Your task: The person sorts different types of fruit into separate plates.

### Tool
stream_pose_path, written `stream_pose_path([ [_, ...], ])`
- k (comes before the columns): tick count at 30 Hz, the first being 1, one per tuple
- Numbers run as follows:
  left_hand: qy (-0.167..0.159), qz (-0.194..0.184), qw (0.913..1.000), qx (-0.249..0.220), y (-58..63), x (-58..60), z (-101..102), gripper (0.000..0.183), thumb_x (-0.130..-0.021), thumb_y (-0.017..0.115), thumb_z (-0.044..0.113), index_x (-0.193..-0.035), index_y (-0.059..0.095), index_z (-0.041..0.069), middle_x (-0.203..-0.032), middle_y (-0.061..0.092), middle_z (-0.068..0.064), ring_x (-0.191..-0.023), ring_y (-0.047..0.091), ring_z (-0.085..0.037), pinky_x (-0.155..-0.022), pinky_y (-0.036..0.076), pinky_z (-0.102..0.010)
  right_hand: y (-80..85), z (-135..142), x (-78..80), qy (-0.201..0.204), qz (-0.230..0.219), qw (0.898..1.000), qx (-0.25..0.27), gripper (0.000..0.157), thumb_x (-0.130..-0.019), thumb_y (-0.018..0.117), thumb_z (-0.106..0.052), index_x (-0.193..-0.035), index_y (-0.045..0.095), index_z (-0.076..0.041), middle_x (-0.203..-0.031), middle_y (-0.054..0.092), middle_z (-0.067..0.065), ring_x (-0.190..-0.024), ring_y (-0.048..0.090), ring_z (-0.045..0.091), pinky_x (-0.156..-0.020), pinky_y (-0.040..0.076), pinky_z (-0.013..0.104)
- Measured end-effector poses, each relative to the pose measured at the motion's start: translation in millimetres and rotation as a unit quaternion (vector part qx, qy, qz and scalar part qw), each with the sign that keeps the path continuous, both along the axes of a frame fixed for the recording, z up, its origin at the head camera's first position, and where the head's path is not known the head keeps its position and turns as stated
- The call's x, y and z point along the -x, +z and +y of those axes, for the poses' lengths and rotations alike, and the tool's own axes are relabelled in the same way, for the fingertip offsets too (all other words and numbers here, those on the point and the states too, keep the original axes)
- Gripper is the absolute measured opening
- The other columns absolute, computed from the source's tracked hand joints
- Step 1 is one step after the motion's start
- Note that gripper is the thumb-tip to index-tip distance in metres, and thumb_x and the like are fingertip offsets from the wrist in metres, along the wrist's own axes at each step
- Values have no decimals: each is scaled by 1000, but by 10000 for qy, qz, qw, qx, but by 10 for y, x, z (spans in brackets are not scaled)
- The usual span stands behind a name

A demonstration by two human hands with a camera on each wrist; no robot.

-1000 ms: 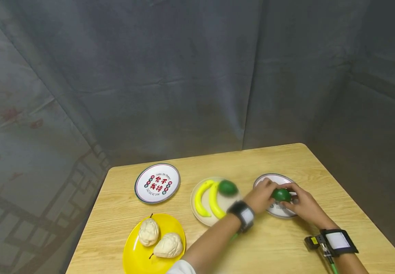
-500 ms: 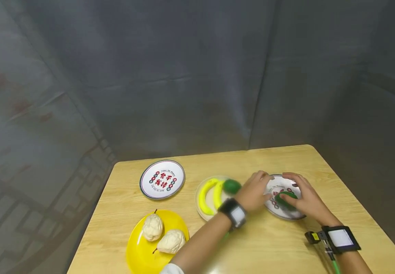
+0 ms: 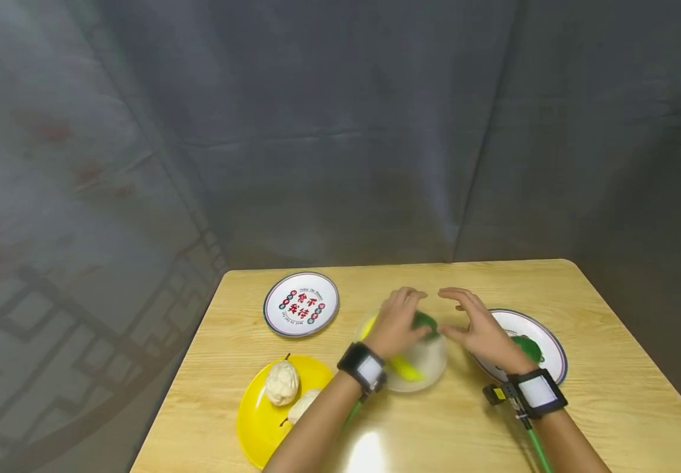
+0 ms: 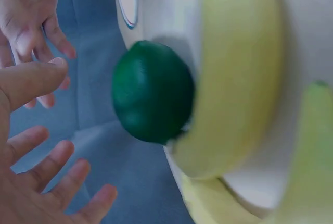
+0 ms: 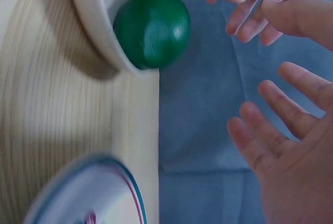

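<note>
Over the cream plate [image 3: 433,369] in the middle, my left hand [image 3: 396,326] and right hand [image 3: 481,336] face each other with spread fingers. Between them a green lime [image 3: 425,323] lies on that plate, beside yellow bananas [image 3: 405,369] partly covered by my left hand. Neither hand touches the lime in the left wrist view, where its whole rounded side [image 4: 153,92] shows. A second green lime [image 3: 527,347] rests on the white printed plate [image 3: 553,348] at the right, partly behind my right hand.
A yellow plate [image 3: 250,420] at front left bears two pale wrinkled pears [image 3: 282,383] with dark stems; my left forearm partly hides one. Another white printed plate [image 3: 275,315] sits at back left. Grey curtain [image 3: 340,197] surrounds the wooden table [image 3: 435,433].
My right hand has let go of the lime on the right plate. Both hands have moved left to the lime on the cream plate. The head view has swung right-to-left, shifting everything rightward.
</note>
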State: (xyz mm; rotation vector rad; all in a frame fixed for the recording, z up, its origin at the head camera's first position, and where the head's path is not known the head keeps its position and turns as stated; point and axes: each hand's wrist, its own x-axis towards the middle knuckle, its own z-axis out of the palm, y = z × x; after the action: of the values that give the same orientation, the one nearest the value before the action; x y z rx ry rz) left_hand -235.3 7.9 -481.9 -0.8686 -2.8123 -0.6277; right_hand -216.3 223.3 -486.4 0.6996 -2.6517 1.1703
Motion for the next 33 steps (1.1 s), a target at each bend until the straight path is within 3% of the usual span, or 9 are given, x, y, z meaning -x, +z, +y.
stream_pose_path([
  [7,183,-420,9989,-126,-189,-21,-42,72,-82,76,41,-141,45,16,-140,47,-3,-127,48,-18,-105,47,-33,-161,-134,117,481,-398,9979,176,73,-82,71,-1,-147,39,-10,-152,37,12,-135,40,36,-102,42,61],
  [13,277,-720,9968,-210,-361,-18,-20,73,-80,78,41,-141,44,17,-140,46,-4,-119,51,-17,-95,51,-27,-299,-183,130,619,-781,9949,173,79,-75,65,10,-147,39,-11,-152,36,14,-131,44,42,-102,43,63],
  [18,359,-716,9967,-104,-466,-3,-29,69,-82,76,40,-140,45,20,-138,49,-1,-125,47,-18,-102,45,-33,-393,-220,122,585,-781,9952,5,82,-71,66,12,-146,43,-12,-147,45,15,-128,48,41,-101,44,63],
  [26,213,-330,9992,44,-499,17,-40,58,-85,73,36,-136,50,17,-136,55,-2,-127,48,-19,-104,46,-33,-360,-245,80,379,-672,9970,-46,67,-79,73,0,-141,49,-12,-139,55,15,-122,56,38,-100,46,60],
  [33,272,-423,9978,-423,-423,3,-16,56,-85,74,37,-134,52,20,-130,55,1,-117,51,-14,-93,50,-24,-273,-230,54,244,-550,9982,-63,68,-80,74,-2,-141,49,-16,-140,54,14,-120,57,37,-98,48,58],
])
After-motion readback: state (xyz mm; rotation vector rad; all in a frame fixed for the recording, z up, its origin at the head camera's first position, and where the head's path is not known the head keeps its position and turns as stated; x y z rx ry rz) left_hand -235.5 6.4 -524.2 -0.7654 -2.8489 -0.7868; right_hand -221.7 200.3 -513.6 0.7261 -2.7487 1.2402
